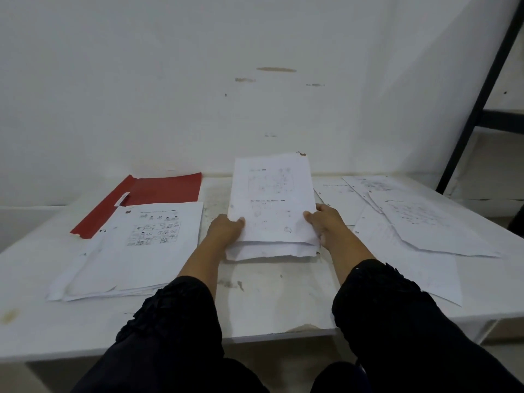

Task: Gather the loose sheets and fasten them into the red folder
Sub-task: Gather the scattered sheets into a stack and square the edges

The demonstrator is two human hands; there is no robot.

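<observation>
A stack of printed white sheets [271,199] stands tilted up off the white table [272,296] at its middle. My left hand [226,229] grips the stack's lower left edge and my right hand [326,222] grips its lower right edge, thumbs on the top sheet. The red folder [158,191] lies open and flat at the back left, a white strip on its spine. Another pile of sheets [136,251] lies in front of the folder and partly over it. Several loose sheets [411,222] are spread out on the right side.
A white wall [198,80] rises right behind the table. A black metal frame [479,109] leans at the far right. The table's front edge [255,338] runs just above my sleeves.
</observation>
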